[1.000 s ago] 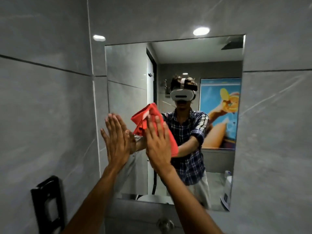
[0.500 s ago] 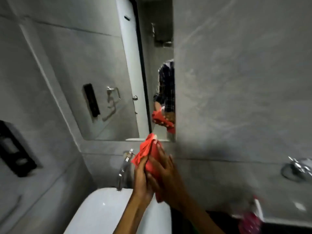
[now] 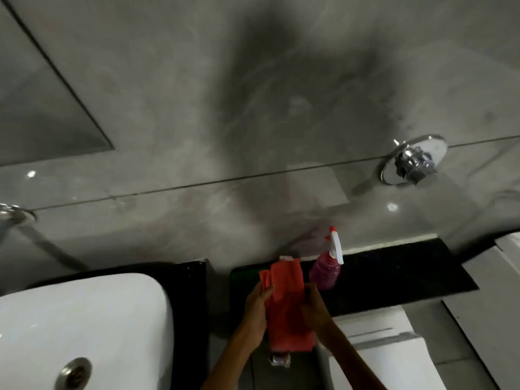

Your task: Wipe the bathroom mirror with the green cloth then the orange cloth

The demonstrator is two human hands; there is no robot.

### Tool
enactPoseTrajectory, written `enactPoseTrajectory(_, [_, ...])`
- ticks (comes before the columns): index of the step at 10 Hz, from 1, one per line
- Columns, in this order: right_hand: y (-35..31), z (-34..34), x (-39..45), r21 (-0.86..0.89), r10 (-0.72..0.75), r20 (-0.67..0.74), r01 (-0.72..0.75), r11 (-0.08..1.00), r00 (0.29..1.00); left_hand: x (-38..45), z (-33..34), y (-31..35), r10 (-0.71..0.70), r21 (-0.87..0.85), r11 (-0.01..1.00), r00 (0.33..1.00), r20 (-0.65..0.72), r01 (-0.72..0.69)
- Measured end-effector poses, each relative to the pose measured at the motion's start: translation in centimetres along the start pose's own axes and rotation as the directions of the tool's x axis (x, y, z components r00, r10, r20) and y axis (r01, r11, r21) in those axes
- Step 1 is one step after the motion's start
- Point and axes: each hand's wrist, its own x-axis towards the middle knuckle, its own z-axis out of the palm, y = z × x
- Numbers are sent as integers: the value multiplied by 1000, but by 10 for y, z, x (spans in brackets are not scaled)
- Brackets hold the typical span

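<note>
Head view: two hands, one orange cloth, one spray bottle, one basin, one wall valve. The left hand and right hand each pinch a side of the cloth, hung at 6 o'clock over the black ledge, bottle just at its 2 o'clock. The mirror is cut off at 10 o'clock. The blurred shiny thing under the cloth is unclear.

A bathroom: white washbasin, grey wall tiles, chrome wall valve
</note>
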Motion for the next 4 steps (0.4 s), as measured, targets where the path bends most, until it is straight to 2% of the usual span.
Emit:
enactPoseTrajectory(1, [20,3,48,-32,4,-78,-6,999,997,54,-1,-20,24,70,997,1000,-10,-23])
enactPoseTrajectory(2, [35,8,69,-98,-11,-157,-5,995,987,77,-1,-28,105,188,977,994,-33,-97])
enactPoseTrajectory(3, [37,13,54,-207,-9,-93,-11,978,996,65,-9,-32,324,473,836,946,-17,-278])
enactPoseTrajectory(4, [25,17,15,-516,-178,-31,137,846,984,30,-16,-24,519,796,418,834,186,-438])
